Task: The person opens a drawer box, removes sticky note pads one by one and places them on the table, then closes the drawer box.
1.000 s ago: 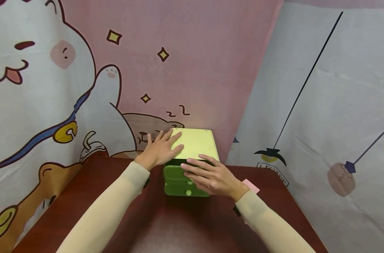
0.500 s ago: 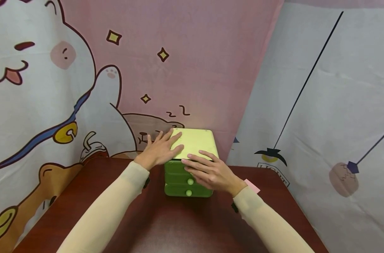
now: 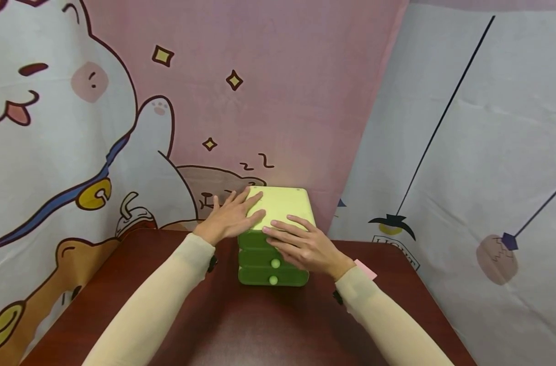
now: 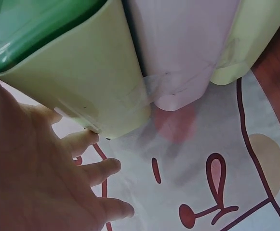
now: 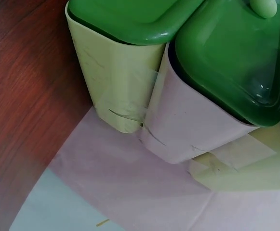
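Note:
A small chest of drawers with a pale yellow-green top and green fronts stands at the back of the table. Its round light-green knobs show on the middle and bottom drawers. My left hand lies with spread fingers over the left side of the top; in the left wrist view those fingers stretch along the chest's side. Straight fingers of my right hand rest at the front of the top drawer, covering its right part. All the drawers sit in line. The right wrist view shows the stacked sections from the side, the middle one pinkish.
The dark red-brown table extends around the chest. A pink paper square lies partly behind my right wrist. Printed cartoon cloth hangs close behind the table.
The top drawer, pulled out a little with a dark gap above it, has gone in flush with the chest. My right hand moved slightly forward with it; my left hand stayed put.

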Tool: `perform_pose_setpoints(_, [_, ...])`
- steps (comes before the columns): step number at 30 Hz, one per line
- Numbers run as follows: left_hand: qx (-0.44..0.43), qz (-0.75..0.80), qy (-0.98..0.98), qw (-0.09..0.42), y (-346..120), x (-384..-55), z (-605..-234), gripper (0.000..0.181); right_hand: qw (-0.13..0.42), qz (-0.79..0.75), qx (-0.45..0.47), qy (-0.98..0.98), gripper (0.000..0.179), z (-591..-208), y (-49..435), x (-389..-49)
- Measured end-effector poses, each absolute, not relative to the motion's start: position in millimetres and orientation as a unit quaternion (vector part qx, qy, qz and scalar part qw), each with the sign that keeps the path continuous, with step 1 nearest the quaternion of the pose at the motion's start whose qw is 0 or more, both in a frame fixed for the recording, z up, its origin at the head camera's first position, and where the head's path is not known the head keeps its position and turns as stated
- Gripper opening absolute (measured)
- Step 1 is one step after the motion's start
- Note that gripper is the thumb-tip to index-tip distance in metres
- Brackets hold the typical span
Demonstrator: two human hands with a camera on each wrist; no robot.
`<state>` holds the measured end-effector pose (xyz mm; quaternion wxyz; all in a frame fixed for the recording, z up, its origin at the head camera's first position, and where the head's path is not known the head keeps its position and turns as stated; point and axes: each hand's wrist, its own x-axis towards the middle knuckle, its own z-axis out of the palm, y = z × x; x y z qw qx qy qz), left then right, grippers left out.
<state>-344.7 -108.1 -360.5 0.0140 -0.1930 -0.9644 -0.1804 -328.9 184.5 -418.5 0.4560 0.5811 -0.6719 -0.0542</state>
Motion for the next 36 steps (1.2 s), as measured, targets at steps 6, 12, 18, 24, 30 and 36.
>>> perform_pose_setpoints(6, [-0.193,-0.182,-0.964,0.013,-107,-346,-360,0.078,0.456,-0.058,0.576,-0.676,0.044,-420,185,-331])
perform_pose_setpoints(12, [-0.194,-0.183,-0.964,0.012,-105,-345,-359,0.08,0.461,-0.061,0.573,-0.675,0.056,-420,184,-329])
perform_pose_setpoints(18, [-0.193,-0.191,-0.962,0.009,-103,-344,-360,0.083,0.459,-0.061,0.567,-0.682,0.068,-422,184,-328])
perform_pose_setpoints(24, [-0.19,-0.177,-0.966,0.016,-100,-341,-362,0.084,0.461,-0.059,0.565,-0.682,0.064,-425,184,-327])
perform_pose_setpoints(30, [-0.194,-0.169,-0.966,0.024,-97,-340,-361,0.084,0.468,-0.062,0.562,-0.679,0.066,-427,186,-327])
perform_pose_setpoints(36, [-0.197,-0.167,-0.966,0.028,-93,-337,-360,0.084,0.466,-0.063,0.562,-0.68,0.062,-426,186,-326])
